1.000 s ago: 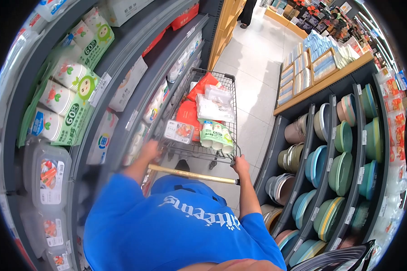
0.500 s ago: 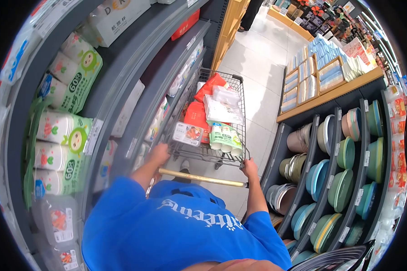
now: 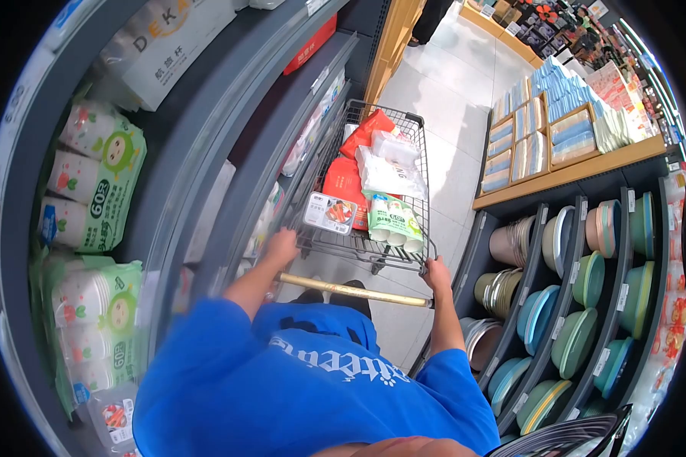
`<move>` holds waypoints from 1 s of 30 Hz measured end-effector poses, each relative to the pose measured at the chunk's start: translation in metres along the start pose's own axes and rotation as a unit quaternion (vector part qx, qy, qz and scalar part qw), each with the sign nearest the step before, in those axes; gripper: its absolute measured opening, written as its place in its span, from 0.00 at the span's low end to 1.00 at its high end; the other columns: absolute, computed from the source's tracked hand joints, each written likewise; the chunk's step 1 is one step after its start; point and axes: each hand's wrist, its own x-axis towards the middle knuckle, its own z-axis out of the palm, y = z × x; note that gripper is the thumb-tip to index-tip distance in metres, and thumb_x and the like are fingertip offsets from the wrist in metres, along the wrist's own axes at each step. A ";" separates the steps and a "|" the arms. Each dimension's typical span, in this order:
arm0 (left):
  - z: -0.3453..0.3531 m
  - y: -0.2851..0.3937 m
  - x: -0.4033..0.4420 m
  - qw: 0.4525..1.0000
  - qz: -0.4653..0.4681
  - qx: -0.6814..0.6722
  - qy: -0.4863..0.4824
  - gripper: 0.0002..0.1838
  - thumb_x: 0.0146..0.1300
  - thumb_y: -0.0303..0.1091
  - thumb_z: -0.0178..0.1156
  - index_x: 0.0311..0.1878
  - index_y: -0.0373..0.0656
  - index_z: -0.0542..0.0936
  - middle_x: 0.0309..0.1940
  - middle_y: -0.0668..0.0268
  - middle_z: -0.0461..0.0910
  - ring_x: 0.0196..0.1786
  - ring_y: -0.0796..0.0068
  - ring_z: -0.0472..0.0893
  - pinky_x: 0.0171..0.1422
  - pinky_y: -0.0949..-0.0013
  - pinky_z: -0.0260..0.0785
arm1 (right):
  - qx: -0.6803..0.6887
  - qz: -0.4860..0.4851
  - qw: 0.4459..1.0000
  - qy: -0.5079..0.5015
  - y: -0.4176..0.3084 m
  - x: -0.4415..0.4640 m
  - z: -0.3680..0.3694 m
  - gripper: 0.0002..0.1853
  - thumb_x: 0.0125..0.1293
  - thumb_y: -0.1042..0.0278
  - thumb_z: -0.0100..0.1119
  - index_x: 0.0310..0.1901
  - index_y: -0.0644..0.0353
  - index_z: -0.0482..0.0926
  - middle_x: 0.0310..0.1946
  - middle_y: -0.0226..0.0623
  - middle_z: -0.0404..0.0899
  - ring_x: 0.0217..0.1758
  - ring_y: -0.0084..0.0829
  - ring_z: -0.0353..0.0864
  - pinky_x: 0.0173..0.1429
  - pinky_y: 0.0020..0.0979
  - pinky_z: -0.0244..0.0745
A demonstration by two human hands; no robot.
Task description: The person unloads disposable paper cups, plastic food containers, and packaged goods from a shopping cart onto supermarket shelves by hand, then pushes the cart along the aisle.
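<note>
Two hands, left (image 3: 283, 247) and right (image 3: 437, 276), fingers curled round cart (image 3: 335, 242) frame; steering too far left could scrape knuckles on shelf (image 3: 184, 179).

Left shelf (image 3: 187, 137) — cup packs (image 3: 91, 179); right rack (image 3: 565, 293) — basins (image 3: 540, 316); cart (image 3: 339, 244) between, container box (image 3: 330, 213) left of cups (image 3: 392, 219) inside.

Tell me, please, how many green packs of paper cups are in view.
3: a cup pack in the cart, plus an upper pack and a lower pack at the picture's left, on the shelving. More may be hidden behind.
</note>
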 end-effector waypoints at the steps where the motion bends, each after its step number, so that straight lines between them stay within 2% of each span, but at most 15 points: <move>1: -0.004 0.006 0.003 1.000 -0.005 -0.001 -0.004 0.25 0.53 0.41 0.77 0.48 0.39 0.79 0.53 0.47 0.77 0.55 0.42 0.81 0.59 0.47 0.76 | 0.001 0.001 1.000 -0.002 0.001 0.006 -0.003 0.14 0.55 0.65 0.71 0.43 0.57 0.83 0.47 0.53 0.76 0.41 0.57 0.83 0.47 0.51 0.81; 7: -0.008 0.012 0.037 1.000 -0.009 -0.004 0.002 0.27 0.52 0.41 0.77 0.50 0.38 0.79 0.54 0.47 0.77 0.55 0.42 0.81 0.59 0.47 0.76 | -0.001 0.001 1.000 -0.010 0.004 0.033 -0.018 0.12 0.57 0.68 0.67 0.43 0.57 0.83 0.47 0.53 0.75 0.41 0.57 0.83 0.47 0.51 0.81; 10: -0.017 0.022 0.043 1.000 -0.005 -0.011 0.020 0.20 0.53 0.33 0.73 0.48 0.38 0.80 0.53 0.48 0.77 0.54 0.43 0.81 0.59 0.48 0.75 | 0.004 0.001 1.000 -0.016 0.003 0.043 -0.024 0.12 0.58 0.69 0.66 0.44 0.57 0.83 0.48 0.52 0.74 0.42 0.56 0.84 0.47 0.51 0.81; 14: -0.030 0.033 0.055 1.000 -0.020 -0.020 -0.003 0.19 0.53 0.31 0.72 0.49 0.39 0.80 0.54 0.47 0.77 0.56 0.44 0.81 0.60 0.48 0.75 | 0.003 0.003 1.000 -0.020 0.005 0.057 -0.027 0.13 0.57 0.72 0.65 0.45 0.56 0.83 0.49 0.53 0.72 0.42 0.56 0.84 0.46 0.52 0.81; 17: -0.029 0.035 0.057 1.000 -0.025 -0.008 -0.018 0.20 0.53 0.31 0.72 0.49 0.39 0.81 0.55 0.47 0.76 0.57 0.45 0.81 0.61 0.49 0.75 | 0.016 -0.011 0.999 -0.034 0.009 0.060 -0.030 0.19 0.54 0.75 0.65 0.50 0.55 0.81 0.55 0.55 0.70 0.49 0.58 0.81 0.50 0.52 0.80; 20: -0.033 0.039 0.055 0.999 -0.029 -0.010 -0.013 0.20 0.53 0.32 0.72 0.50 0.39 0.81 0.56 0.47 0.76 0.57 0.45 0.80 0.62 0.50 0.75 | -0.024 -0.069 0.997 0.037 0.004 0.057 -0.037 0.27 0.52 0.78 0.64 0.58 0.53 0.77 0.61 0.56 0.67 0.57 0.57 0.77 0.55 0.51 0.79; 23: -0.030 0.036 0.058 1.000 -0.030 -0.010 -0.001 0.21 0.52 0.32 0.72 0.49 0.39 0.81 0.56 0.48 0.77 0.57 0.45 0.80 0.62 0.50 0.75 | -0.104 -0.105 0.988 0.052 -0.029 0.052 -0.075 0.34 0.52 0.76 0.67 0.64 0.53 0.72 0.65 0.55 0.65 0.61 0.55 0.74 0.60 0.49 0.78; 25: -0.025 0.031 0.058 1.000 -0.025 -0.006 0.004 0.21 0.52 0.32 0.72 0.50 0.39 0.81 0.57 0.48 0.77 0.57 0.45 0.81 0.62 0.50 0.75 | 0.098 -0.133 0.981 0.098 -0.044 0.063 -0.063 0.36 0.54 0.71 0.70 0.67 0.55 0.69 0.68 0.54 0.62 0.64 0.53 0.72 0.63 0.48 0.76; 26: -0.022 0.029 0.060 1.000 -0.017 0.001 0.005 0.22 0.51 0.33 0.73 0.50 0.39 0.81 0.55 0.48 0.77 0.56 0.44 0.81 0.60 0.49 0.76 | 0.199 -0.148 0.961 0.119 -0.050 0.071 -0.057 0.37 0.56 0.69 0.71 0.68 0.56 0.68 0.69 0.53 0.61 0.65 0.52 0.71 0.64 0.48 0.75; 27: -0.016 0.027 0.062 1.000 -0.012 0.008 0.007 0.24 0.50 0.34 0.75 0.50 0.38 0.80 0.53 0.48 0.77 0.54 0.44 0.81 0.59 0.49 0.76 | 0.424 -0.037 0.904 0.047 -0.054 0.081 -0.044 0.38 0.57 0.66 0.72 0.69 0.58 0.66 0.70 0.55 0.60 0.67 0.53 0.70 0.66 0.48 0.74; 28: -0.014 0.024 0.063 1.000 -0.008 0.015 0.011 0.25 0.49 0.36 0.77 0.50 0.38 0.80 0.52 0.48 0.77 0.53 0.43 0.82 0.57 0.48 0.77 | 0.617 0.076 0.782 -0.034 -0.059 0.096 -0.023 0.39 0.59 0.63 0.72 0.71 0.59 0.64 0.70 0.56 0.59 0.68 0.55 0.69 0.67 0.49 0.73; 29: -0.015 0.024 0.062 1.000 -0.012 0.016 0.008 0.25 0.49 0.36 0.77 0.49 0.38 0.80 0.52 0.48 0.77 0.53 0.43 0.82 0.57 0.48 0.77 | 0.764 0.185 0.607 -0.118 -0.065 0.111 -0.003 0.41 0.61 0.60 0.73 0.72 0.60 0.62 0.71 0.58 0.58 0.69 0.56 0.67 0.68 0.50 0.72; 30: -0.015 0.026 0.061 1.000 -0.016 0.017 0.007 0.24 0.49 0.36 0.77 0.48 0.38 0.80 0.51 0.48 0.77 0.53 0.43 0.82 0.57 0.48 0.77 | 0.820 0.224 0.512 -0.118 -0.072 0.119 0.016 0.44 0.65 0.55 0.70 0.75 0.62 0.55 0.70 0.62 0.56 0.70 0.59 0.65 0.69 0.55 0.71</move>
